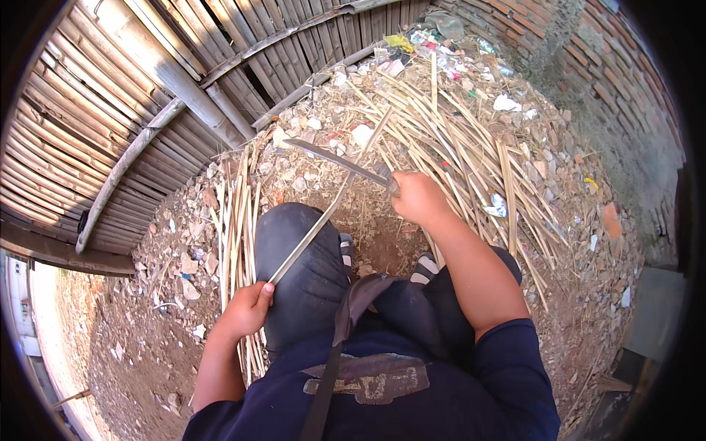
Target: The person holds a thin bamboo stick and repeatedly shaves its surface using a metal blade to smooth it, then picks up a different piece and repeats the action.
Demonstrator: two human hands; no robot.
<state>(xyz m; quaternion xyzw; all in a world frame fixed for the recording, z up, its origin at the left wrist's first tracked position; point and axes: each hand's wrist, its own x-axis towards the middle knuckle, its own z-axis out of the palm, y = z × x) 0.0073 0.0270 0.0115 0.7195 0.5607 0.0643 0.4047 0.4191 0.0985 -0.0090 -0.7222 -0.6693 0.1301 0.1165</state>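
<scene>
My left hand [248, 310] is closed around the near end of a long, thin bamboo strip [312, 234], which slants up and away across my left knee. In my right hand [419, 198] is the handle of a long-bladed knife [334, 158], its blade pointing to the far left. The blade crosses the strip beyond my knees; whether it touches or cuts into it I cannot tell. A large heap of loose bamboo strips [460, 151] lies on the ground ahead and to the right. Beside my left leg is a smaller bundle of strips [234, 228].
A bamboo-pole wall [95, 125] stands on the left, with a thick post [173, 70]. To the right rises a brick wall [610, 81]. Stones and litter cover the dirt ground [140, 367], including a yellow plastic scrap [399, 42]. My sandalled feet [424, 268] are between the bundles.
</scene>
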